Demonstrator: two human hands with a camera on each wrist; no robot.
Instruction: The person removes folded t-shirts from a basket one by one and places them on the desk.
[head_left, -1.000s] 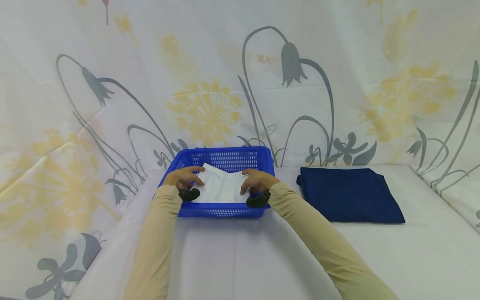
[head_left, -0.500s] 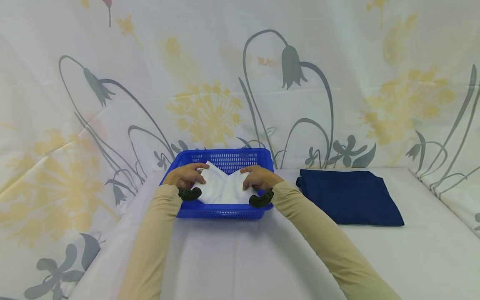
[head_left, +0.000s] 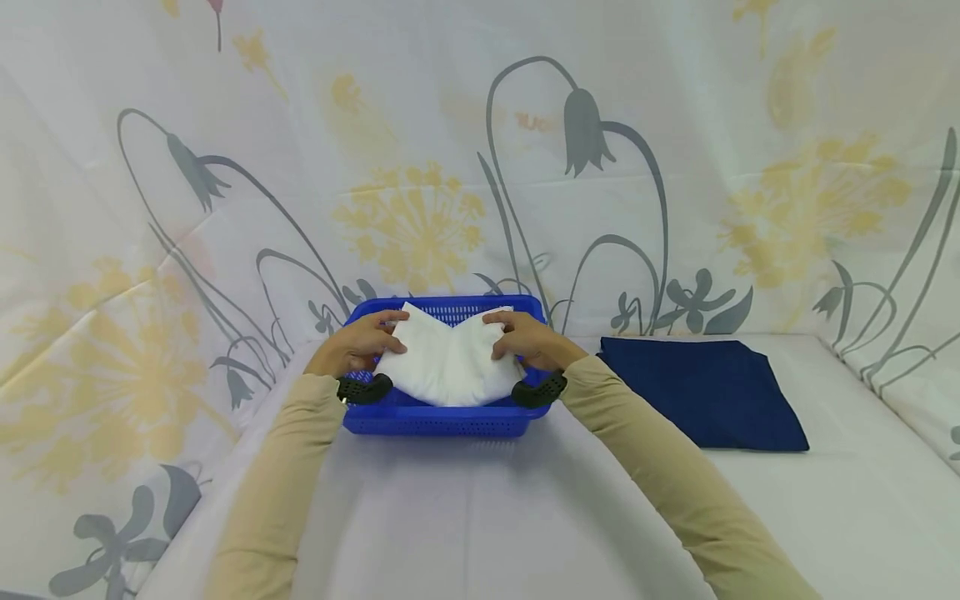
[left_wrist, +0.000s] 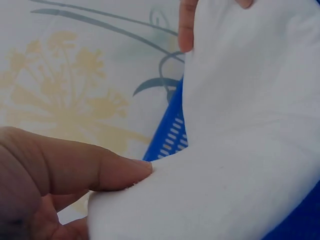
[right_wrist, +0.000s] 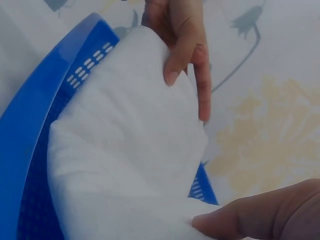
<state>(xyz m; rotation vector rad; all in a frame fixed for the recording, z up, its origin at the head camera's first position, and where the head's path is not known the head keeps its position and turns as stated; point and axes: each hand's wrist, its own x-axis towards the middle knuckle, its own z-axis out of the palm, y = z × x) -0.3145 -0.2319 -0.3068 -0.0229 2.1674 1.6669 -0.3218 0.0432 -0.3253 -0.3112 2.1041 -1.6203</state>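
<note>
A folded white cloth (head_left: pixel 450 358) sags between both hands, just over the blue plastic basket (head_left: pixel 442 427). The left hand (head_left: pixel 367 337) pinches its left side, thumb on top; the left wrist view shows that thumb (left_wrist: pixel 117 172) pressing on the cloth's edge. On the other side the right hand (head_left: pixel 528 337) pinches the right part of the cloth, its thumb (right_wrist: pixel 225 220) lying on the fabric in the right wrist view. Fingers beneath the cloth are partly hidden. Whether the cloth's lower edge touches the basket cannot be made out.
A folded navy cloth (head_left: pixel 705 396) lies on the white-covered table (head_left: pixel 450 517) to the right of the basket. Behind the table hangs a white curtain (head_left: pixel 465 125) printed with grey and yellow flowers. Black wrist devices (head_left: pixel 365 389) sit at both wrists.
Both hands have risen and spread a little apart, lifting the white cloth up from inside the basket. The basket and the navy cloth have stayed in place.
</note>
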